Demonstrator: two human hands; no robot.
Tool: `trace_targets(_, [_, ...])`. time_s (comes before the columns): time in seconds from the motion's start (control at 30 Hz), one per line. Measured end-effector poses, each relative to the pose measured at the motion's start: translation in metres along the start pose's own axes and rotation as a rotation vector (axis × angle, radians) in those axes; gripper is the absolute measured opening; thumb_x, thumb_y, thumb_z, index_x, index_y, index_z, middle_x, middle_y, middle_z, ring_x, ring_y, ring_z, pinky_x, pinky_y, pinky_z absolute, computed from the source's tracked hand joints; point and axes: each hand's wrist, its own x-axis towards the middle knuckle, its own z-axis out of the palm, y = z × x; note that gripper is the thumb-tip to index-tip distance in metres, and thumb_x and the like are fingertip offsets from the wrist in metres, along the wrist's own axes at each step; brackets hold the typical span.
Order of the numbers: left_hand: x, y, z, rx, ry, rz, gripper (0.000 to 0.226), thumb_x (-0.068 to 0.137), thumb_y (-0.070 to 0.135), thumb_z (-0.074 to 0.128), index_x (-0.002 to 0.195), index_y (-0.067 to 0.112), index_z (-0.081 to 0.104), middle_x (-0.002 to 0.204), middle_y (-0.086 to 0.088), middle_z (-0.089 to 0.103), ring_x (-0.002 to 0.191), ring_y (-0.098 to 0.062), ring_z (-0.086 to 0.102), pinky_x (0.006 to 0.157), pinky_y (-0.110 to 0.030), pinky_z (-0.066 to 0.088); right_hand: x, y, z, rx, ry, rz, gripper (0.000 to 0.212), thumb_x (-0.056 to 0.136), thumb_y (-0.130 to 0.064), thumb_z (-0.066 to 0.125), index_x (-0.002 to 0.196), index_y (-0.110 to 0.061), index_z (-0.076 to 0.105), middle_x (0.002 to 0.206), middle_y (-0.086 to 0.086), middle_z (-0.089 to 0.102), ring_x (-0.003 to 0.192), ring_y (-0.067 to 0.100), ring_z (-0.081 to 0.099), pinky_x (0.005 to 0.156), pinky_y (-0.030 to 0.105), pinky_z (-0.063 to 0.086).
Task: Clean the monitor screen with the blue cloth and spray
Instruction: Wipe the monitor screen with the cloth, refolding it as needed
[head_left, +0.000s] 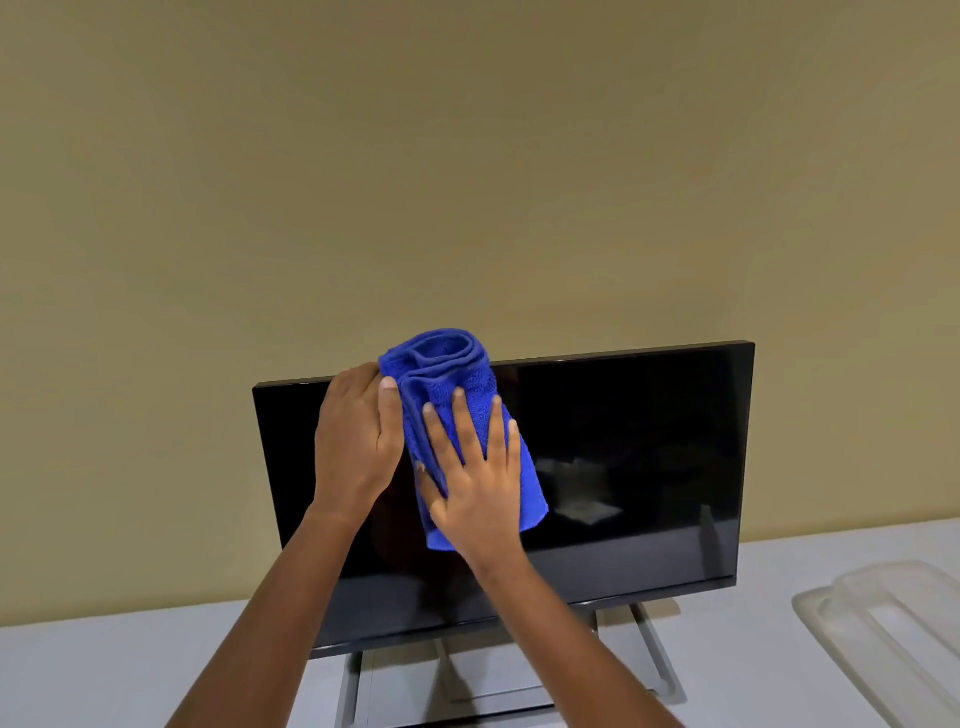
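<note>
A black monitor (623, 467) stands on a metal stand on a white table, its screen dark. A folded blue cloth (452, 374) lies against the upper left-middle of the screen, its top fold rising above the monitor's top edge. My right hand (475, 488) presses flat on the cloth with fingers spread and straight. My left hand (356, 441) is beside the cloth's left edge at the monitor's top edge, thumb touching the cloth; its fingers reach over behind the top edge and are hidden. No spray bottle is in view.
The white table (104, 670) runs along a plain beige wall (467, 156). A clear plastic tray or lid (893, 639) lies on the table at the right. The monitor's metal stand (649, 660) sits on the table below the screen.
</note>
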Motion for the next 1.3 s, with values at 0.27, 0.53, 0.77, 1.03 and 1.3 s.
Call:
trace_targets(0.27, [0.005,-0.017,-0.022,0.223,-0.144,0.049,0.068,0.088,0.039,0.008,0.117,0.006,0.06,0.118,-0.012,0.065,0.125,-0.033,0.047,0.112,-0.045,0.024,0.003,0.097,-0.03,-0.07,0.014,0.008,0.052,0.082,-0.043,0.051,0.129,-0.02,0.054,0.138,0.012,0.051,0.123,0.046,0.048,0.094,0.055,0.047])
trace_targets(0.53, [-0.005,-0.053,-0.055,0.305,-0.054,-0.047,0.064,0.088,0.041,0.013,0.119,0.01,0.06,0.135,-0.019,0.049,0.136,-0.038,0.03,0.114,-0.05,0.013,0.016,0.129,-0.039,0.201,0.106,0.743,0.063,0.091,-0.034,0.054,0.145,-0.021,0.027,0.157,0.01,0.017,0.143,0.039,0.015,0.1,0.058,0.042])
trace_targets(0.77, [-0.002,-0.067,-0.062,-0.191,-0.008,-0.29,0.055,0.097,0.041,0.017,0.118,0.015,0.06,0.124,-0.001,0.056,0.109,-0.01,0.05,0.089,-0.015,0.033,0.03,0.03,-0.016,0.19,0.117,0.647,0.057,0.088,-0.028,0.058,0.138,-0.005,0.041,0.146,0.024,0.034,0.133,0.05,0.031,0.101,0.055,0.04])
trace_targets(1.03, [0.0,-0.084,-0.066,-0.627,-0.004,-0.414,0.051,0.098,0.038,0.019,0.114,0.013,0.06,0.123,-0.007,0.059,0.116,-0.018,0.053,0.103,-0.024,0.031,0.014,-0.088,0.009,0.106,-0.051,0.209,0.055,0.09,-0.043,0.043,0.141,-0.024,0.035,0.149,0.006,0.034,0.137,0.037,0.029,0.11,0.046,0.028])
trace_targets(1.3, [0.008,-0.093,-0.081,-0.69,-0.084,-0.452,0.061,0.099,0.033,0.007,0.102,0.012,0.064,0.114,-0.004,0.063,0.106,-0.022,0.059,0.104,-0.029,0.026,-0.074,-0.082,0.029,-0.135,-0.21,-0.511,0.069,0.067,-0.043,0.068,0.131,-0.034,0.043,0.14,-0.009,0.047,0.129,0.025,0.035,0.105,0.043,0.027])
